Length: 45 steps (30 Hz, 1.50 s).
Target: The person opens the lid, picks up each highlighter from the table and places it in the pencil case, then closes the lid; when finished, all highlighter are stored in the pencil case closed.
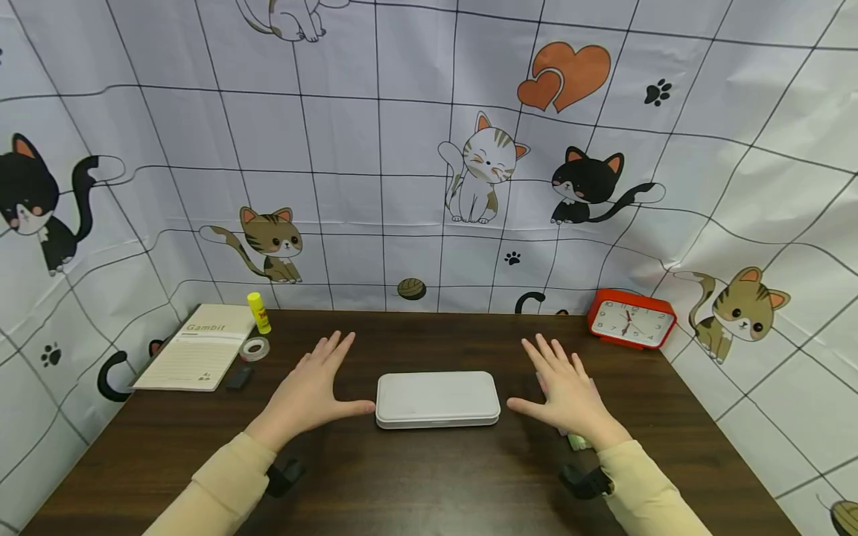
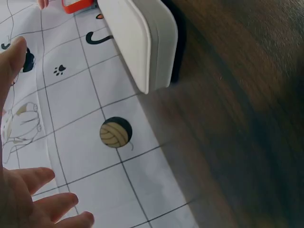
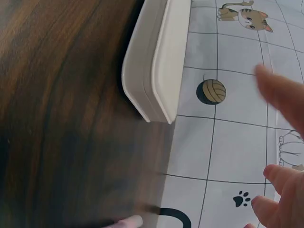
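A white case [image 1: 438,400] with rounded corners lies closed on the dark wooden table, between the two hands. To its left, my left hand [image 1: 307,396] is spread, the thumb tip right by the case's left edge in the head view. On the other side, my right hand [image 1: 568,396] also has its fingers spread, its thumb pointing at the case across a small gap. Neither hand holds anything. Both wrist views show the case's side wall and seam, with fingers at the frame edge. Beneath the right hand, a green item [image 1: 579,442] is mostly hidden.
At the back left are a cream notebook [image 1: 201,350], a yellow glue stick [image 1: 258,313], a roll of tape [image 1: 255,349] and a small dark block [image 1: 239,377]. A red alarm clock [image 1: 632,320] stands back right. A cat-print sheet [image 1: 415,134] hangs behind the table.
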Tool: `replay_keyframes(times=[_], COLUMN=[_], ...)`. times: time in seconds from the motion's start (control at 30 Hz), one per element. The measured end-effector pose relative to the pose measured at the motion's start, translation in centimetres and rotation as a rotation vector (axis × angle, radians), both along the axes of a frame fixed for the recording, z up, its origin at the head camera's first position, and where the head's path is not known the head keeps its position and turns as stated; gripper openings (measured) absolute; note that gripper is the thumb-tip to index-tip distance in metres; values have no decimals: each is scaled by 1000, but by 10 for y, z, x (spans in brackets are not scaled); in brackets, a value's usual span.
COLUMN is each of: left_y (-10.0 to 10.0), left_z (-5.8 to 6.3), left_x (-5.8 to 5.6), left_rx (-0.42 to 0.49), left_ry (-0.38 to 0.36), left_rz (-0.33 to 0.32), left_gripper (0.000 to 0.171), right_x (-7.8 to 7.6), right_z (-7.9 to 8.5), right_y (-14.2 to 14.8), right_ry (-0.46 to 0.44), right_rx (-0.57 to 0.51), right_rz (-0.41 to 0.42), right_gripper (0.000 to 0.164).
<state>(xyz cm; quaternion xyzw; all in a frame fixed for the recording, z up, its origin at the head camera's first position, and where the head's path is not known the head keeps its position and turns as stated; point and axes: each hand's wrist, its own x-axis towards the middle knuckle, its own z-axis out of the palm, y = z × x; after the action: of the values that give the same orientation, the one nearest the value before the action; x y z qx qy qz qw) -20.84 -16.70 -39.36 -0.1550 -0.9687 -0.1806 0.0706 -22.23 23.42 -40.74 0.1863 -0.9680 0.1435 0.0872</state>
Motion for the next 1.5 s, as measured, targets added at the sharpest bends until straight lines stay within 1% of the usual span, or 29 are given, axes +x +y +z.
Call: replay_keyframes(times=[0.17,0.27,0.43,0.7,0.83,1.03,1.17,1.33,1.5], left_y=[7,11,17,21,23,29,34,38,39], left_z=[-3,-5,-10,-24,-29,-33,-38,-45,-50], left_x=[-4,-6,-12,-16,-18,-20,-23,-25,-25], left_rx=[61,81,93,113,117,132,132,152,158], left_ry=[-93,-123,-126,-163,-170,-213,-228,-231,-250], left_rz=[-3,-4,-31,-56,-80,-99,-112,-128,-135], left_gripper=[115,115,114,114,112,107,105,106,106], right_x=[-2,-2,-4,-8,-9,-8,-10,-12,-13], right_z=[-5,-9,-15,-22,-24,-23,-22,-27,-30], right_y=[-8,-12,-18,-30,-37,-50,-60,-72,-83], right_ry=[-25,-34,-35,-77,-98,-131,-136,-154,-138], right_rx=[-21,-35,-43,-79,-88,-109,-122,-144,-150], right_rz=[26,38,52,96,112,144,169,199,253], right_gripper=[97,95,91,89,87,85,84,87,85])
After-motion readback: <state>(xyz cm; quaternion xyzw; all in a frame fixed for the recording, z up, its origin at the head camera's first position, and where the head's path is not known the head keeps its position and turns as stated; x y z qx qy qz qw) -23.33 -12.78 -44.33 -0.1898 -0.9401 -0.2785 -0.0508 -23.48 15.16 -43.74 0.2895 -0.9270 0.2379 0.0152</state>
